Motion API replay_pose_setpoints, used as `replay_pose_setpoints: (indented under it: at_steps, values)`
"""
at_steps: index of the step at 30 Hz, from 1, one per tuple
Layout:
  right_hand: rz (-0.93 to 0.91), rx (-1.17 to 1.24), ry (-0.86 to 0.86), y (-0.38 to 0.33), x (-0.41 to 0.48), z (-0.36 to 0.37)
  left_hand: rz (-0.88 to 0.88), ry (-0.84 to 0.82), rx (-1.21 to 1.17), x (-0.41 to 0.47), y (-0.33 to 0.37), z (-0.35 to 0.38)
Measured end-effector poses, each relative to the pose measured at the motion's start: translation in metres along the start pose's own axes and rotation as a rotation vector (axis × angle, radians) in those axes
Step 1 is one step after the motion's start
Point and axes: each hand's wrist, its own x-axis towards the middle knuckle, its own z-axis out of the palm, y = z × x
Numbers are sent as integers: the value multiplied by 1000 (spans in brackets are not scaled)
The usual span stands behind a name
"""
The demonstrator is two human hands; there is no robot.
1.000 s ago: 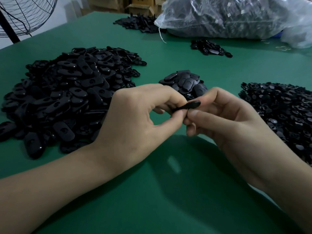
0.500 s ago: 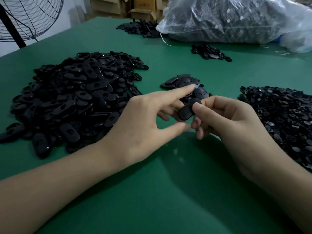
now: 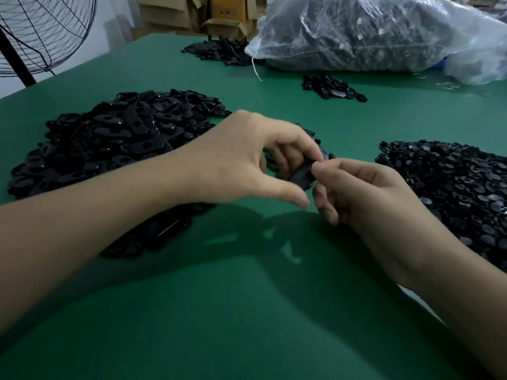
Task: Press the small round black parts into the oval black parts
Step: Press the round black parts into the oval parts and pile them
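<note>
One oval black part [image 3: 301, 176] is held above the green table between both hands. My left hand [image 3: 247, 160] curls over it from the left, fingertips on its upper end and thumb below. My right hand [image 3: 365, 193] pinches its right end between thumb and forefinger. A large heap of oval black parts [image 3: 115, 144] lies to the left. On the right lies a heap of small round black parts [image 3: 450, 182]. A small stack of oval parts [image 3: 325, 154] sits just behind the hands, mostly hidden by them.
The green table [image 3: 247, 311] stretches toward me below the hands. A clear bag full of black parts [image 3: 370, 34] lies at the back right, with two small piles [image 3: 332, 86] [image 3: 219, 50] near it. A fan [image 3: 41, 34] and cardboard boxes [image 3: 219, 17] stand beyond the table.
My left forefinger, stretched out half a second ago, has curled back down onto the oval part. Both hands have shifted slightly right with the part still between them.
</note>
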Motion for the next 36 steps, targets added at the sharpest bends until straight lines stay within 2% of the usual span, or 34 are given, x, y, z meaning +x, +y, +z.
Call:
replay_pose_setpoints:
  at_steps: [4, 7, 13, 15, 17, 20, 24, 27, 31, 36]
  values:
    - [-11, -61, 98, 5, 1, 0, -73, 201, 108, 26, -26, -4]
    - [-27, -103, 107, 8, 1, 1, -191, 181, 204, 44, -45, 3]
    - [-31, -126, 88, 13, 2, -2, -260, 111, 239, 68, -62, 9]
    - [-39, -132, 81, 13, 2, -2, -295, 164, 280, 74, -74, 3]
    - [-46, -150, 76, 14, 2, -2, -391, 207, 447, 77, -87, -7]
    - [-58, -173, 68, 15, 2, -2, -585, 73, 707, 77, -105, -17]
    - [-69, -199, 57, 16, 2, -3, -710, -68, 766, 75, -116, -17]
    - [-73, -213, 49, 16, 2, -3, -687, -5, 781, 72, -116, -15]
    - [-79, -221, 50, 16, 2, -2, -560, 120, 828, 70, -113, -16]
    - [-89, -236, 58, 13, 1, -1, -449, 92, 760, 64, -101, -24]
